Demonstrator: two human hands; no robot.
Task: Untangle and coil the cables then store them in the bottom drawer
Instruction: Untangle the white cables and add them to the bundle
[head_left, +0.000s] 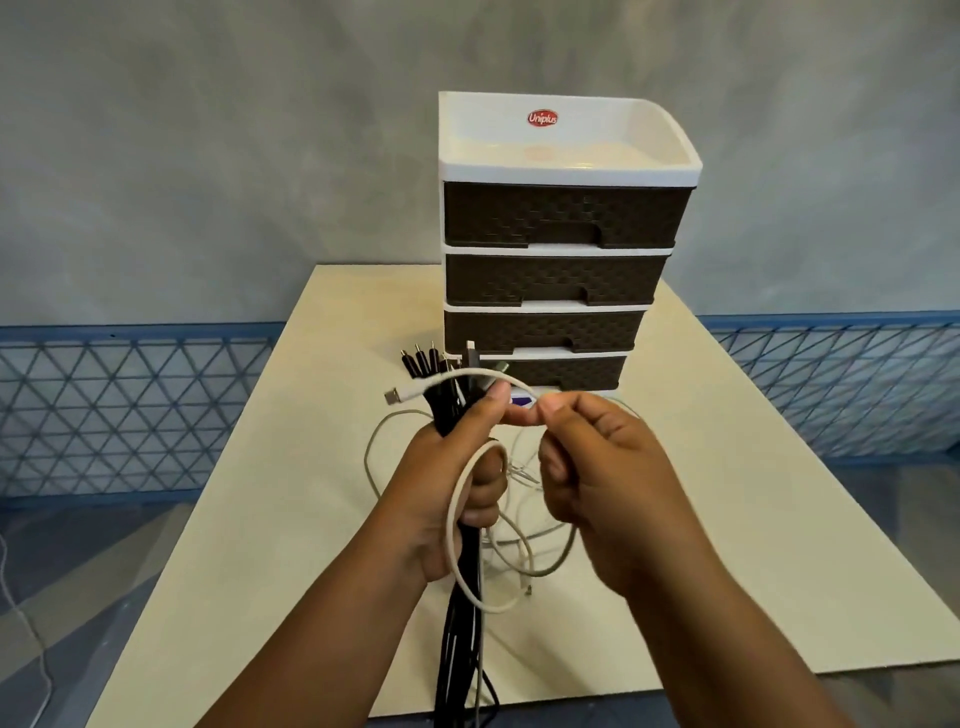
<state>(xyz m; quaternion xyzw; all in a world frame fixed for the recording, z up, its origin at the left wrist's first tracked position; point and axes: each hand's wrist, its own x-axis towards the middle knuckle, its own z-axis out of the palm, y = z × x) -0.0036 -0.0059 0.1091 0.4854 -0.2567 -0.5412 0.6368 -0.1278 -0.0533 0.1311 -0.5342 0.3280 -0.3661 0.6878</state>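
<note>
My left hand (457, 467) grips a bundle of black cables (460, 587) upright, their plugs sticking up above my fist and their tails hanging below the table edge. A white USB cable (457, 514) loops around that hand, its plug pointing left above the fist. My right hand (597, 467) pinches this white cable close to my left thumb. More white cable (524, 535) lies tangled on the table below my hands. A white drawer unit (561, 260) with dark brown drawers stands behind; its bottom drawer (566, 371) is closed.
The cream table (753, 519) has open surface to the left and right of my hands. A blue lattice fence (119, 410) runs behind the table on both sides. A thin white cord (21, 613) lies on the floor at the far left.
</note>
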